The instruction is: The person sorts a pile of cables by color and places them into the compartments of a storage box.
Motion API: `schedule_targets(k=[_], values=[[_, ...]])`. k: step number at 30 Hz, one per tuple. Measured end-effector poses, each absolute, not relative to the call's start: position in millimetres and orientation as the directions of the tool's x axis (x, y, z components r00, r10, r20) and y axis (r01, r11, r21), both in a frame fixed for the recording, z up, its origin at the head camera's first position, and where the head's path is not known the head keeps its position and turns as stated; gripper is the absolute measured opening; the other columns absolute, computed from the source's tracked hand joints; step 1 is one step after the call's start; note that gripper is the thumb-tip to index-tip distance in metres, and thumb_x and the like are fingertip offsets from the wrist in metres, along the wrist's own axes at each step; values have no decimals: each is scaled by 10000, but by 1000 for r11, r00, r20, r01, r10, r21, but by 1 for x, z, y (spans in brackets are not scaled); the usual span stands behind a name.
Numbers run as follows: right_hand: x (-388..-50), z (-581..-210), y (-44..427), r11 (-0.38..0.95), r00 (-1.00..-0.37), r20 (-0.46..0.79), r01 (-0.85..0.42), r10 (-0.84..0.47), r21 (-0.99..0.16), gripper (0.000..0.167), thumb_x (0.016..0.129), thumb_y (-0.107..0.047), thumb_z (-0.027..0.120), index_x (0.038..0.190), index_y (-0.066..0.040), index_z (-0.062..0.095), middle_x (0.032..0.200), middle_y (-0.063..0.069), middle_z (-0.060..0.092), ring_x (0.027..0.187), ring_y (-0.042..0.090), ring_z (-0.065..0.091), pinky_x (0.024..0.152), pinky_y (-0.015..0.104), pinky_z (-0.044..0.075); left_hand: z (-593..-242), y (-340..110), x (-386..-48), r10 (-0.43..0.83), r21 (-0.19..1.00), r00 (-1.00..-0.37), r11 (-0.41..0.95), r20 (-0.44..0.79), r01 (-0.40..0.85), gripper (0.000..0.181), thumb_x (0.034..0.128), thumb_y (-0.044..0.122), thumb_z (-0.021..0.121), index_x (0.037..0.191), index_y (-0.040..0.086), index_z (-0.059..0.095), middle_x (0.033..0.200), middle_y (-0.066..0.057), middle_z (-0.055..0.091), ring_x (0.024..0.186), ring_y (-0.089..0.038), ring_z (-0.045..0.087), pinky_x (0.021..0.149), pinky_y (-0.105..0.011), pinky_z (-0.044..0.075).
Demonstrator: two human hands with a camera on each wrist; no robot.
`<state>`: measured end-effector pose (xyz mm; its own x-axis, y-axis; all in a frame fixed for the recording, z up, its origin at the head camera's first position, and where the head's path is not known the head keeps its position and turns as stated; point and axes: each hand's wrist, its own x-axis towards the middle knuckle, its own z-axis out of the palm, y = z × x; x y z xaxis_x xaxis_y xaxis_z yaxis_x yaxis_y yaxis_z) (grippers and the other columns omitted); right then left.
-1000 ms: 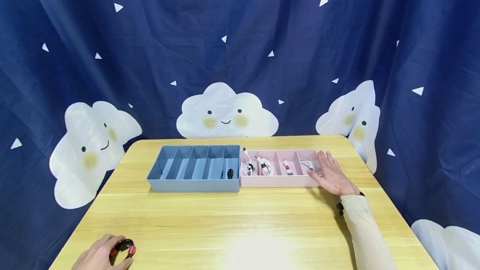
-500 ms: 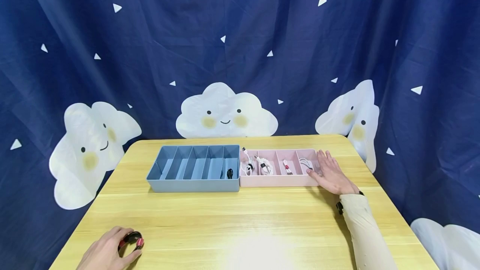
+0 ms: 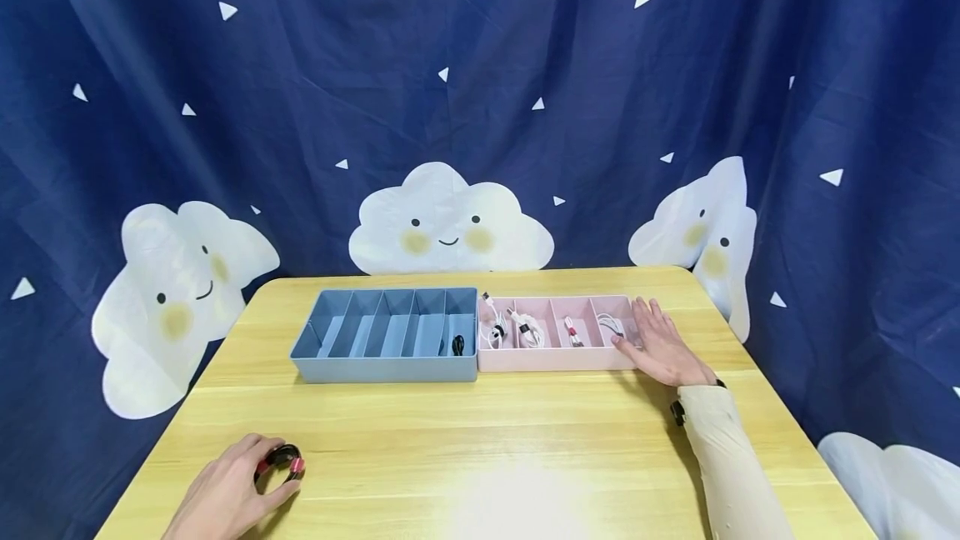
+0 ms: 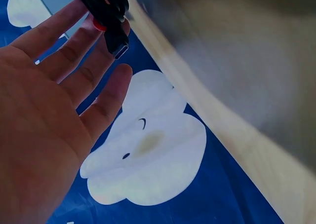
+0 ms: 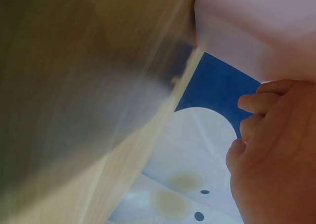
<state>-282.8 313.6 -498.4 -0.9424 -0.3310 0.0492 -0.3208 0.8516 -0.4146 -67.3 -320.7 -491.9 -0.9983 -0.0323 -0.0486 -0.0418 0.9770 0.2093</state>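
Observation:
My left hand pinches a coiled black cable with red bands between fingertips and thumb, over the table's left front. In the left wrist view the black cable shows a USB-type metal plug end. My right hand lies against the right end of the pink divided box, fingers extended and thumb over the front rim. The pink box holds a bundled white cable in each visible compartment. Touching it on the left is a blue divided box, with a small black cable in its rightmost compartment.
Both boxes stand side by side toward the back of the wooden table. Behind the table hangs a dark blue curtain with cloud prints. A bright glare spot lies on the tabletop's front middle.
My left hand has moved right and slightly away from me, carrying the black cable. The right hand stays at the pink box's end.

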Motion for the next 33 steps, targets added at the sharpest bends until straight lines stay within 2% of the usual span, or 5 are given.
schedule_targets(k=[9, 16, 19, 28, 33], values=[[-284, -499, 314, 853, -942, 59, -326, -332, -408, 919, 1037, -499, 467, 1604, 121, 97, 1687, 348, 70, 1578, 536, 11, 1255, 679, 45, -489, -308, -77, 60, 207, -993, 975, 102, 80, 653, 736, 603, 849, 1162, 122, 733, 1055, -6, 698, 910, -213, 685, 752, -461, 576], [-284, -499, 314, 853, -942, 53, -322, -330, -411, 922, 1035, -496, 472, 1607, 117, 88, 1693, 336, 56, 1584, 523, -6, 1264, 665, 38, -485, -296, -87, 103, 192, -977, 971, 188, 140, 574, 735, 517, 878, 1130, 124, 738, 1014, 20, 691, 839, -123, 642, 702, -378, 538], [-284, -500, 314, 849, -941, 59, -328, -334, -414, 918, 1036, -491, 474, 1602, 125, 96, 1688, 346, 63, 1578, 536, 11, 1257, 675, 43, -483, -292, -92, 122, 183, -969, 970, 216, 163, 560, 741, 498, 879, 1136, 126, 740, 1012, 36, 685, 818, -96, 613, 684, -350, 509], [-284, -500, 314, 853, -941, 53, -325, -333, -407, 926, 1035, -513, 462, 1607, 115, 95, 1691, 341, 68, 1574, 544, 20, 1262, 666, 44, -474, -282, -104, 169, 172, -950, 961, 264, 218, 542, 761, 472, 871, 1156, 127, 734, 1051, 21, 686, 857, -122, 618, 725, -394, 489], [-284, -500, 315, 848, -941, 43, -321, -335, -422, 932, 1034, -521, 458, 1615, 100, 77, 1694, 337, 45, 1578, 536, -4, 1266, 658, 26, -470, -277, -113, 187, 161, -944, 958, 272, 237, 534, 765, 462, 871, 1165, 135, 735, 1031, 35, 666, 798, -83, 544, 674, -321, 432]])
